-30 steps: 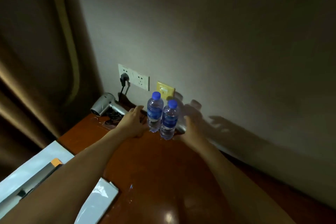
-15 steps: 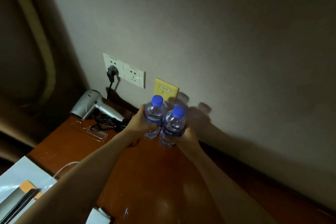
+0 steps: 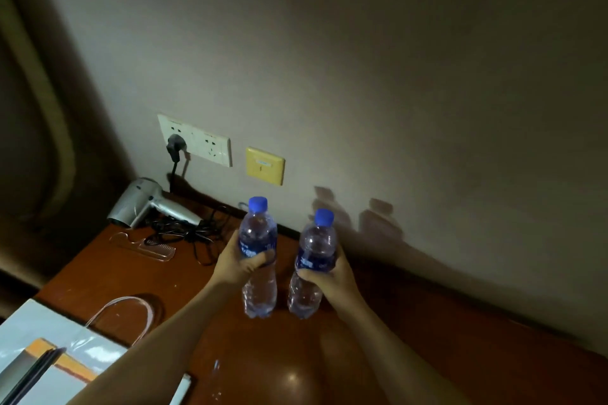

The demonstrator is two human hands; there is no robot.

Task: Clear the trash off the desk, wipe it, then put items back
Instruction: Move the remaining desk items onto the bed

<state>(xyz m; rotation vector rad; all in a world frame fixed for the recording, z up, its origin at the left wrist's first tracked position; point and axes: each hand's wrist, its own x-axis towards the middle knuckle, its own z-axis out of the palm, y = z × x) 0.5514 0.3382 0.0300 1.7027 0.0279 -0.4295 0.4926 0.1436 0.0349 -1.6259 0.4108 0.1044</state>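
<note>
- Near the middle of the frame, the left hand (image 3: 235, 265) holds the left bottle (image 3: 258, 260), fingers curled round its blue label.
- Just to its right, the right hand (image 3: 332, 278) holds the right bottle (image 3: 312, 265) the same way, fingers wrapped round it.
- Both bottles are upright, apart, above the desk (image 3: 411, 339).
- At middle left, a hair dryer (image 3: 144, 202) lies by the wall, a comb (image 3: 144, 246) near it.
- At lower left sits a bag (image 3: 59, 348).

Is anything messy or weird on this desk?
A little. The hair dryer lies on its side with its black cord in a loose tangle beside a clear comb. A few small wet-looking spots glint on the desk near the front edge.
</note>
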